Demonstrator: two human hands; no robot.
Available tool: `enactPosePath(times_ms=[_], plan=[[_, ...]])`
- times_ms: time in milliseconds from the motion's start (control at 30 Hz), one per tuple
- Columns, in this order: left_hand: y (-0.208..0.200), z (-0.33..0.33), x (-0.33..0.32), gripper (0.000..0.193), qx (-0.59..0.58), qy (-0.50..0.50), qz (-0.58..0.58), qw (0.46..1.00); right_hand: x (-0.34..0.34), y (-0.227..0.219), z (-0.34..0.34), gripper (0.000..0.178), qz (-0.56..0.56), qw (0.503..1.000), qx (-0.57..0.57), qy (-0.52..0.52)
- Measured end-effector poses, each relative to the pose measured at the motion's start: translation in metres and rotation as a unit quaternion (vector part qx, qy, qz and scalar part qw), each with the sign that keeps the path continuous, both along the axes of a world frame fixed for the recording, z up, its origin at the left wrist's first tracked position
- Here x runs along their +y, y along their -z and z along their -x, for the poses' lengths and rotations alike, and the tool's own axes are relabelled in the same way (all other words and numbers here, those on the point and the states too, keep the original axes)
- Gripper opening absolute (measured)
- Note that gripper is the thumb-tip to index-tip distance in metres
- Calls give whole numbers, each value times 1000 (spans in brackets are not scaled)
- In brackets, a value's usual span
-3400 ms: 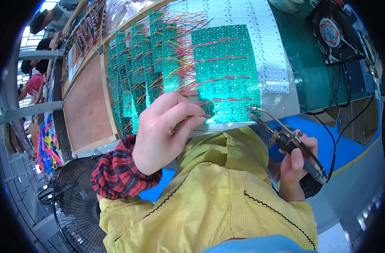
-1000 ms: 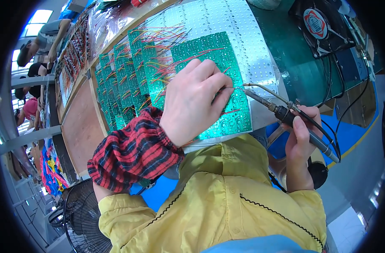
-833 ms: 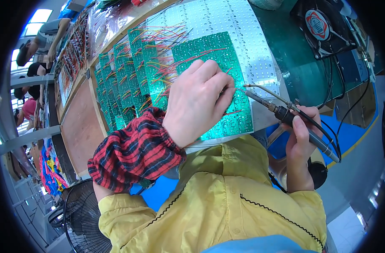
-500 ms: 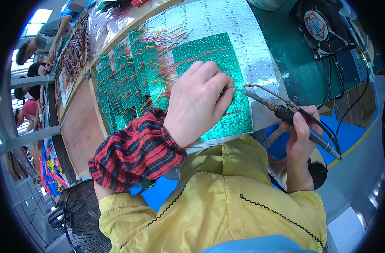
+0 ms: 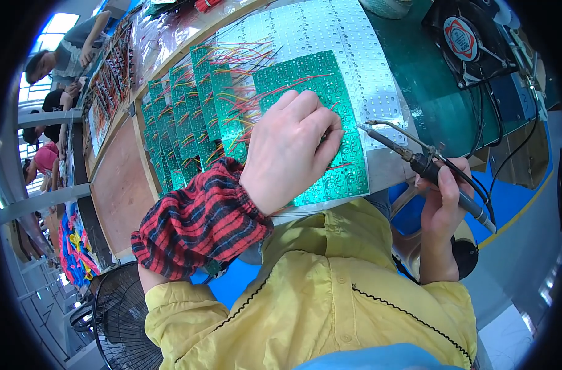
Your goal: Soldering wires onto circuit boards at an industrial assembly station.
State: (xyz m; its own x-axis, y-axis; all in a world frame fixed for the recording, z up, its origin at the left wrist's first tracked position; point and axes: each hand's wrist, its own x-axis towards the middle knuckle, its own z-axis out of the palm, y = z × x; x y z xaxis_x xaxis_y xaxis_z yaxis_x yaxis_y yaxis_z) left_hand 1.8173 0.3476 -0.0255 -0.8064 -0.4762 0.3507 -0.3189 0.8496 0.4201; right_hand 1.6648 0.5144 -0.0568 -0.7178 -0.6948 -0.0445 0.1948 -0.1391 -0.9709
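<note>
A green circuit board panel (image 5: 354, 166) lies in front of me on a silvery perforated sheet (image 5: 373, 80). My left hand (image 5: 293, 145), its cuff in a red-and-black checked sleeve, rests over the panel with thumb and fingers pinched together. Whatever sits in that pinch is hidden. Thin red wires (image 5: 302, 81) stick out on the panel's far side. In my right hand (image 5: 444, 191) is a soldering iron (image 5: 426, 165) with a thin metal guide tube along it. Its tip points left, just off the panel's right edge, a little apart from my left fingertips.
Wired green boards (image 5: 188, 117) overlap in rows to the left, beside a wooden frame (image 5: 148, 148). A black square fan (image 5: 469, 43) stands at the far right, cables hanging below. A floor fan (image 5: 124, 320) is at lower left. Other people (image 5: 62, 61) work at far left.
The soldering iron has drawn back slightly to the right, its tip away from my left fingers. My left hand stays almost where it was.
</note>
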Motion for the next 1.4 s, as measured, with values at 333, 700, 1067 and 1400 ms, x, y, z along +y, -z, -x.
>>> enactPosePath(times_ms=[333, 700, 1067, 1400], plan=[[1, 0, 0, 9, 1, -2, -1, 1000, -2, -6, -5, 18, -29, 999, 20, -25], [0, 1, 0, 10, -1, -4, 1, 1000, -1, -9, -7, 17, -48, 998, 23, -28], [-1, 1, 1, 9, -2, -1, -4, 1000, -1, 3, 1, 20, 16, 1000, 20, 17], [-5, -1, 0, 8, -9, 1, 0, 1000, -40, -2, 18, 16, 92, 987, 113, 70]])
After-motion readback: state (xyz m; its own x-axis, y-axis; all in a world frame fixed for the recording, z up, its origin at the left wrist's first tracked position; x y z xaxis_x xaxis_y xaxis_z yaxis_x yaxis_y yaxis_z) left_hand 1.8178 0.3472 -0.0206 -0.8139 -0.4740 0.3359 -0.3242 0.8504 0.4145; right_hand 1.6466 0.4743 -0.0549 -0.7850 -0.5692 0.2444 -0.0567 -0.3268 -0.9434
